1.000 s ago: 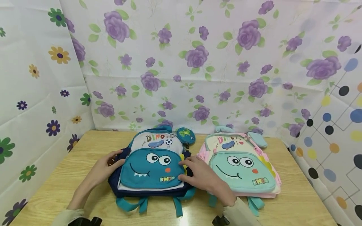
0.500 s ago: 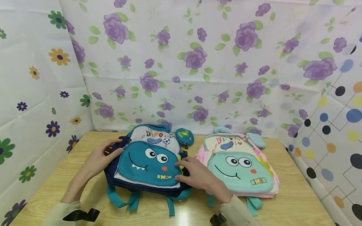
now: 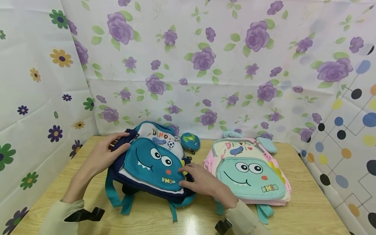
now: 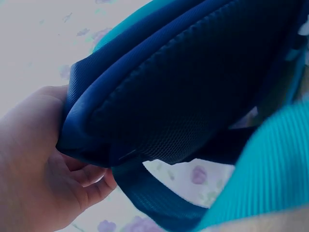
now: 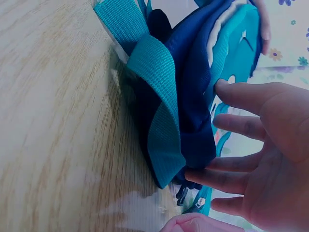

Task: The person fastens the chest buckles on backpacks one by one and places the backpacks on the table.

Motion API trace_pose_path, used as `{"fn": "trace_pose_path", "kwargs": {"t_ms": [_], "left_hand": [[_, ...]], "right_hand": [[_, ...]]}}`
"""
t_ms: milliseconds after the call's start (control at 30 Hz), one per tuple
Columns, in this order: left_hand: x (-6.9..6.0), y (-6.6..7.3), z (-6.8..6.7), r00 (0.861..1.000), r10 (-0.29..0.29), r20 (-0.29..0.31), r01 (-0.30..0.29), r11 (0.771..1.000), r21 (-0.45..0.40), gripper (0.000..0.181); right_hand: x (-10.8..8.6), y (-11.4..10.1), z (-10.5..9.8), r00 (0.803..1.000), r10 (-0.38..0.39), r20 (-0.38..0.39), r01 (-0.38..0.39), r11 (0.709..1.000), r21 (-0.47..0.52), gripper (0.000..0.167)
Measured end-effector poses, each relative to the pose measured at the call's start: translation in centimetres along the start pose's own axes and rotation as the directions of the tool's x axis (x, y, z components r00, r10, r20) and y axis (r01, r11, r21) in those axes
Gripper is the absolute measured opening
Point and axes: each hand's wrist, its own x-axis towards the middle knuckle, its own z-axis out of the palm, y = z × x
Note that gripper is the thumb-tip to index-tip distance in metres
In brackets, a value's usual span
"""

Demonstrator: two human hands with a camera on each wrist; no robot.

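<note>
A navy and teal dinosaur backpack (image 3: 155, 163) lies tilted on the table, its left side raised. My left hand (image 3: 102, 153) grips its upper left side, thumb in front and fingers behind; the left wrist view shows the hand (image 4: 53, 159) curled round the navy side panel (image 4: 159, 92). At the bag's right edge rests my right hand (image 3: 202, 179), thumb on the front pocket. In the right wrist view the right hand's (image 5: 260, 145) fingers are spread and fairly straight against the navy side (image 5: 198, 130). Teal straps (image 3: 111, 192) hang below the bag.
A mint and pink dinosaur backpack (image 3: 249, 176) lies on the wooden table (image 3: 308, 202) just right of my right hand. A round teal pouch (image 3: 190, 141) hangs at the navy bag's top right. Flowered cloth (image 3: 182, 65) stands behind the table.
The navy backpack's left side has risen and the bag has tilted, its right side lower. My left hand has moved up with it; my right hand has shifted slightly left.
</note>
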Motion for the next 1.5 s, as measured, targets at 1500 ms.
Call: {"fn": "trace_pose_path", "kwargs": {"t_ms": [1500], "left_hand": [[4.7, 8.7, -1.7, 0.993, 0.085, -0.078, -0.078, 0.993, 0.087, 0.044]], "right_hand": [[3.3, -1.9, 2.2, 0.989, -0.046, 0.138, 0.019, 0.981, 0.195, 0.059]]}}
